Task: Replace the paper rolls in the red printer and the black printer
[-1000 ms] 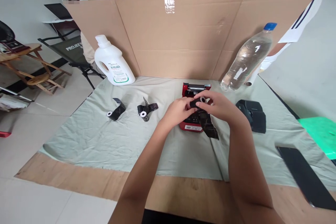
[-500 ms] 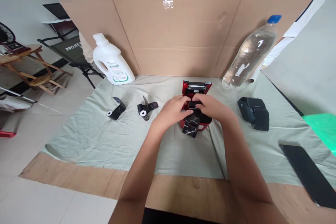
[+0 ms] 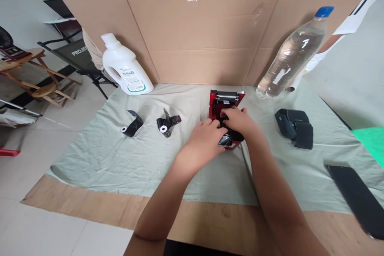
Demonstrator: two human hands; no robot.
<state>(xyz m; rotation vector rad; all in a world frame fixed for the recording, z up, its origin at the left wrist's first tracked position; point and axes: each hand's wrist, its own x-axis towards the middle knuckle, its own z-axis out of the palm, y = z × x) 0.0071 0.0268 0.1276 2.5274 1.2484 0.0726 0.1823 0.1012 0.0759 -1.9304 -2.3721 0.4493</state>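
Head view: in front of me, slightly right of centre on the pale grey-green cloth (image 3: 105,164), stands a red and black boxy device, apparently plastic (image 3: 213,108), its lid raised at the far side. A glossy black strip of thin paper or film (image 3: 226,140) shows at its near part, under my hands. Handling estimate: the device looks stiff and of modest weight, best held low by its two side walls; the raised lid and its hinge I would judge the fragile part, poor as a handle. The strip should be light, limp and rather slippery, easily creased; a pinch across its edges, or a grip around a roll, would suit it better than a pull at a corner. Position: my left hand (image 3: 204,142) is at the device's near left side, palm down, fingers part spread and slightly bent, thumb side by the strip; whether it grips the strip I cannot tell. My right hand (image 3: 238,121) is over the device's right side, fingers curled down into the opening below the lid; the tips are hidden, so any hold there is uncertain. Well to the left lie two black paper rolls with white cores (image 3: 133,127) (image 3: 166,127); to the right, a matt black device (image 3: 295,126), clear of both hands.
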